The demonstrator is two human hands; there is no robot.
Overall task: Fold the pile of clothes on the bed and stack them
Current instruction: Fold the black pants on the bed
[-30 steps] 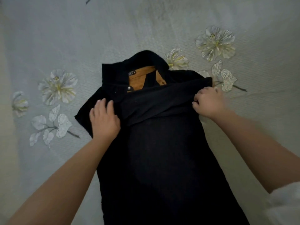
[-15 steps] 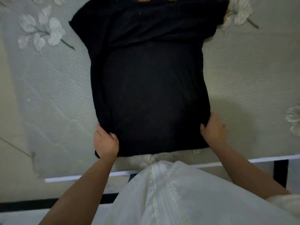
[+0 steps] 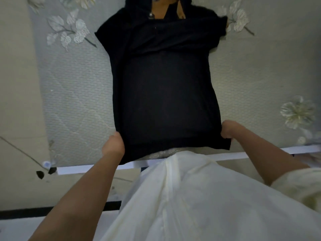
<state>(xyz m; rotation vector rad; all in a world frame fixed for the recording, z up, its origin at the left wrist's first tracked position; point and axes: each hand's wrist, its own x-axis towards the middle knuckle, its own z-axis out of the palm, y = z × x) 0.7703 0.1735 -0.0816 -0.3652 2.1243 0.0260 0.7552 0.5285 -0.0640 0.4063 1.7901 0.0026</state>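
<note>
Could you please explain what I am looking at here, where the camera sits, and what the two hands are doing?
There is no machine here: a person wears one camera on the head, which looks forward and down, so you see their own arms reaching out. In front of them is a bed with a pale flower-patterned bedspread. On it lies a black garment with an orange inner collar lining, its sleeves already folded across the chest. The left hand grips the bottom hem at the left corner, and the right hand grips the right corner, fingers curled into the cloth. The white cloth at the bottom is the person's own clothing.
</note>
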